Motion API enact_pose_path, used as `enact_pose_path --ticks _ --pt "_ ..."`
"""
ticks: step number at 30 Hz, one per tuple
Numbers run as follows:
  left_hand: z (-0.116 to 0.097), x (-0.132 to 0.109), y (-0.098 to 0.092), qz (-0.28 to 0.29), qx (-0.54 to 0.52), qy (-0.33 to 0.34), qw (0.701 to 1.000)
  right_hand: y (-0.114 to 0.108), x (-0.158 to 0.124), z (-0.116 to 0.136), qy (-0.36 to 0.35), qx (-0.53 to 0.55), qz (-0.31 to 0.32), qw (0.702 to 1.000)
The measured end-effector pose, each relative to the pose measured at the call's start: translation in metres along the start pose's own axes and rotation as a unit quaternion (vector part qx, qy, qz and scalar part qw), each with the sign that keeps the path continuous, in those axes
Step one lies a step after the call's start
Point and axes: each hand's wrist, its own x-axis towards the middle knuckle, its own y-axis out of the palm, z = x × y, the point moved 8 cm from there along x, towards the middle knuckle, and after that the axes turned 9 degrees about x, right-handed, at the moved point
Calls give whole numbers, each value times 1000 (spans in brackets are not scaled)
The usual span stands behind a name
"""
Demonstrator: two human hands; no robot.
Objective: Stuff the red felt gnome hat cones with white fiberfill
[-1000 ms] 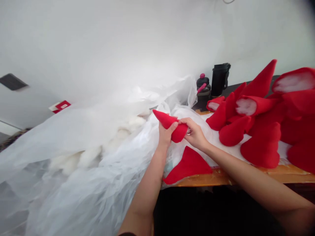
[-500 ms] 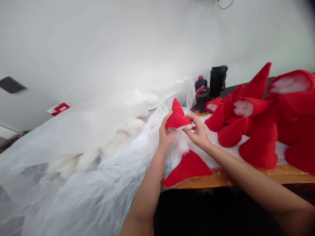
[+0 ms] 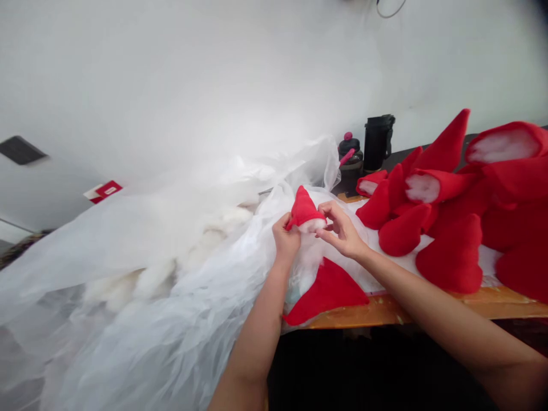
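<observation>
Head view. The left hand point(image 3: 286, 241) is closed around the lower side of a small red felt cone point(image 3: 303, 209), which stands tip-up and tilted slightly left, clear of the surface below. White fibre stuffing point(image 3: 312, 226) shows at the cone's open base. The right hand point(image 3: 343, 233) is held in a narrow, partly curled shape just beside the stuffing; whether its fingertips point(image 3: 326, 210) make contact cannot be confirmed from this view.

A clear plastic sheet point(image 3: 141, 319) lies directly below and left of the hands, with loose white fibrefill point(image 3: 115, 288) beneath it. A flat red felt triangle point(image 3: 329, 293) rests on the plastic near the worktop point(image 3: 385, 311) edge. To the right, larger stuffed red felt cones point(image 3: 449, 257) are heaped together on the worktop. Behind them stand a black flask point(image 3: 377, 142) and a dark bottle with a pink fitting point(image 3: 350, 158).
</observation>
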Motion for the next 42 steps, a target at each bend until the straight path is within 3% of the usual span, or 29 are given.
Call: enact_pose_path --ticks 3,11,14,18,21,25,27,33,36,42 --pt "3 3 -2 -7 27 10 1000 0 1 -5 24 38 -10 999" --pt "-12 -3 13 42 60 55 996 -18 1 -12 -26 -84 -93 992" --pt "-11 -1 12 43 59 50 996 -16 2 -12 -13 -40 -70 997" --pt "-16 -1 11 65 22 72 995 -8 5 -1 -65 -90 -11 994" --pt "-19 -3 16 109 -62 65 990 -20 7 -3 -65 -94 -68 991" --pt "-12 -6 29 155 -130 -7 979 -38 4 -6 -58 -80 -167 981" --pt "-6 -5 31 149 -118 -31 981 -38 4 -4 -57 -77 -164 982" --pt "9 4 15 54 -48 -53 996 -12 4 -3 -47 -61 -33 997" --pt "9 5 6 20 10 -42 999 -5 3 -6 -32 -84 -29 996" --pt "0 2 5 20 91 10 996 -8 0 -5 -56 -161 -67 983"
